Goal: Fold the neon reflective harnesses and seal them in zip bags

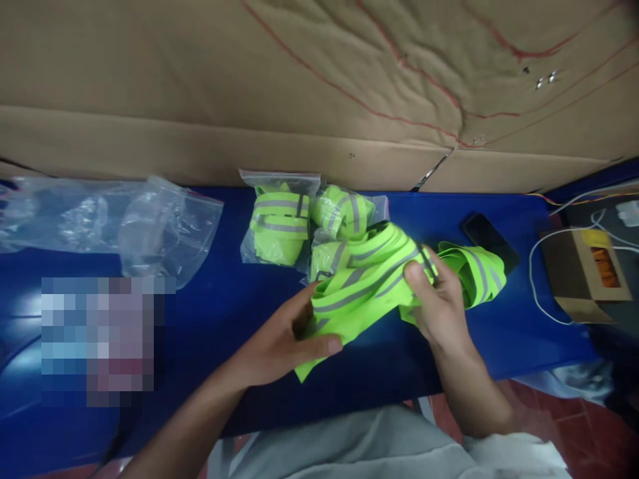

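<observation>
While both hands of a person are clamped on it, a folded striped cloth (367, 283) in bright yellow-green is held over a blue table (234, 299). The left hand (279, 338) has its thumb across the lower end, its fingers mostly hidden; the right hand (435, 293) pinches the far side beside a dark strip (428, 263). With a loose tip (303, 370) drooping past the left thumb, the layers could fan out or unroll should either grip slacken. Just beyond, bagged rolls (280, 229) sit close together; a forward push could jostle them, though whether the cloth touches the nearest cannot be told. Beside the right hand, another roll (483, 276) lies near a phone (489, 241), and a stray knuckle might shove one into the other. Farther right, a white cable (534, 273) loops by a cardboard box (585, 269), a possible snag for a reaching arm. At left, clear bags (167, 229) overlap, probably light enough to slide if brushed.
</observation>
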`<state>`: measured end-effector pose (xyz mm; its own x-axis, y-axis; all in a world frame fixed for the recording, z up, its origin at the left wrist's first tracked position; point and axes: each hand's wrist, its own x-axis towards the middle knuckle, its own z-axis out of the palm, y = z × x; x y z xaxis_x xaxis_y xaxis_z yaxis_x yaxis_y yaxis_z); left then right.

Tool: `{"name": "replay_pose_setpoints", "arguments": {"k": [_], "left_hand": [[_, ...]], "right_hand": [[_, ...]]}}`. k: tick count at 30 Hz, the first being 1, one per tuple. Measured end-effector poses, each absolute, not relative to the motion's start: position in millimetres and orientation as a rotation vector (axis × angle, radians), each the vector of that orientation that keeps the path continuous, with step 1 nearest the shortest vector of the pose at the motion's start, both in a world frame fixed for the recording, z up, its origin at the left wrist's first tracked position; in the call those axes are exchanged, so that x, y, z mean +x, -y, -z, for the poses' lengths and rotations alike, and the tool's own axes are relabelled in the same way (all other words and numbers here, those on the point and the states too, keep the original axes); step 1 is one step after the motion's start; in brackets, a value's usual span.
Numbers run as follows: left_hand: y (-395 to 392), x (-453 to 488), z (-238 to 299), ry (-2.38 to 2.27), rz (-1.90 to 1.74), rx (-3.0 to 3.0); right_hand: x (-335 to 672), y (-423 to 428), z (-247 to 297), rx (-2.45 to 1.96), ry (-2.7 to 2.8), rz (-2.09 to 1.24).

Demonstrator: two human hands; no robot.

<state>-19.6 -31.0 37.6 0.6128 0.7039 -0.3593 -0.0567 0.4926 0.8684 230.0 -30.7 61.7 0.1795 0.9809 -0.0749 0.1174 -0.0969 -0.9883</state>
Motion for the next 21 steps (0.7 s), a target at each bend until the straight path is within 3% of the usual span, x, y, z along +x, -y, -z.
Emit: {"name": "replay_pose_setpoints", "arguments": {"k": [3,6,9,14,21], "left_hand": [[32.2,-25.0,-29.6,-0.869,-0.562,1.032],[32.2,-27.6,-29.0,-0.777,-0.634,1.122],[23.9,-20.6,-45.5,-0.712,-0.807,1.254],[-11.4,14.1,-95.8,-1.043,-0.961,1.580],[-43.3,57.5,-92.8,-0.784,-0.845,1.202]], "right_hand": [[232.6,30.4,-60.9,-1.430,1.334,-0.695],[232.5,29.8,-56.8,-1.396,1.483,-0.530],[234.2,22.1,-59.7,-1.368,1.578,-0.469],[236.3,-1.6,-100.7,-1.323,1.663,-0.410],[230.9,-22.7,-153.6,-1.155,1.846,-0.440]]}}
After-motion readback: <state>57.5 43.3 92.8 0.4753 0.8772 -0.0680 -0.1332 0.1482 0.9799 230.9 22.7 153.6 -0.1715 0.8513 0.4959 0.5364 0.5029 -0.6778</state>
